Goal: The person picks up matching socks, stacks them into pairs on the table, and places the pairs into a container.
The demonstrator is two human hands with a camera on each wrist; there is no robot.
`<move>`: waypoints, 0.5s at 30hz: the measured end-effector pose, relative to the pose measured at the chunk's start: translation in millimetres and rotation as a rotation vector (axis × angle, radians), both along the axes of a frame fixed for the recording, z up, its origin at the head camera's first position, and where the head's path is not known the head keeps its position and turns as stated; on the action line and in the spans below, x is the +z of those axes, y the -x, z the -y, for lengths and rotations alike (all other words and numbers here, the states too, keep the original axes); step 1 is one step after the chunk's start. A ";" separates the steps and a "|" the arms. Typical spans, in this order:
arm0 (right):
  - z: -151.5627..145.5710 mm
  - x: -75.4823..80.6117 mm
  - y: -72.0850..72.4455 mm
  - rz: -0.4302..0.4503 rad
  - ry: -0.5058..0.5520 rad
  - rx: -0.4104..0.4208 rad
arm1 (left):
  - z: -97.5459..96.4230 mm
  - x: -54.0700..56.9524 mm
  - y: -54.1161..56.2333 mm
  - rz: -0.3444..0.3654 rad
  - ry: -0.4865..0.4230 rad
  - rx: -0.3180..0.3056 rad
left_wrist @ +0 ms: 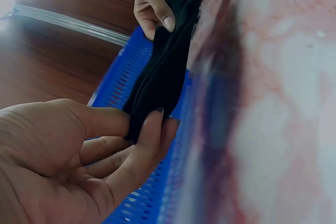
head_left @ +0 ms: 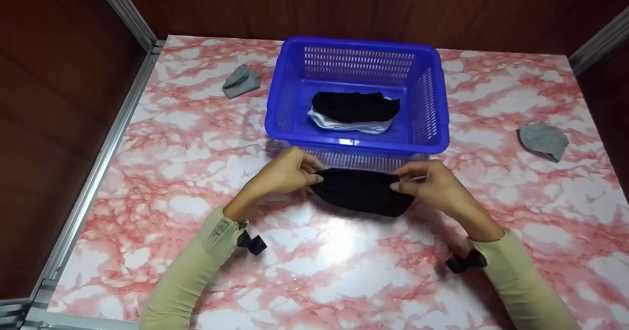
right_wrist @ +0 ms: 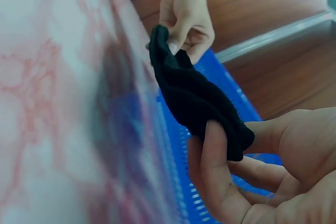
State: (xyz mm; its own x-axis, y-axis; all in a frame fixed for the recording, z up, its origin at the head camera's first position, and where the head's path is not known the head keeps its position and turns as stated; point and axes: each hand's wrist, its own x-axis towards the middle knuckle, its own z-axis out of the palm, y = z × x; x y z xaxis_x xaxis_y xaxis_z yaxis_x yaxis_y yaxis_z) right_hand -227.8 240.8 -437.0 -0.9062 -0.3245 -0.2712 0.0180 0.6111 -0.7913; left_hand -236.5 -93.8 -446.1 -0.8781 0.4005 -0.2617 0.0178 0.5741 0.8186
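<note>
A black sock (head_left: 361, 192) is stretched sideways between two hands, just in front of the basket. My left hand (head_left: 290, 172) pinches its left end between thumb and fingers. At the other end, my right hand (head_left: 435, 185) pinches the upper corner. Both wrist views show the sock (left_wrist: 163, 72) layered lengthwise and held over the table, with the fingertips of the left (left_wrist: 152, 129) and right (right_wrist: 214, 142) hands pressed against it. Inside the blue basket (head_left: 356, 147), another black sock (head_left: 355, 106) lies flat on white socks (head_left: 344, 123).
One grey sock (head_left: 242, 81) lies crumpled left of the basket; a second grey sock (head_left: 543, 141) lies to its right. The marbled red-and-white table (head_left: 314, 281) is bordered by brown wooden panels (head_left: 354, 6) and a metal rail (head_left: 105, 168).
</note>
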 end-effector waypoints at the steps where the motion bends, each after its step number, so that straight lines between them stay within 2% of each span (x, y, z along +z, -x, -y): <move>1: -0.7 3.0 -0.5 -0.017 -0.005 0.009 | 0.2 3.3 -0.4 -0.003 -0.003 -0.004; 7: -4.3 22.6 -0.5 -0.097 -0.024 0.019 | 0.0 22.7 -0.1 -0.028 -0.035 -0.026; 15: -6.6 40.1 6.0 -0.129 -0.051 0.017 | -0.3 38.5 5.5 -0.065 -0.047 -0.023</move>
State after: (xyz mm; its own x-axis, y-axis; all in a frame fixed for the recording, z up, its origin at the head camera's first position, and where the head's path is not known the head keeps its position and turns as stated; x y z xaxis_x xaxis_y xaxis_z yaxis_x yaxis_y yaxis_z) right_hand -233.8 247.4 -396.9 -0.9290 -0.3292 -0.1693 -0.0929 0.6499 -0.7543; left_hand -242.0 -93.6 -407.5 -0.8832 0.4310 -0.1852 0.0843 0.5342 0.8411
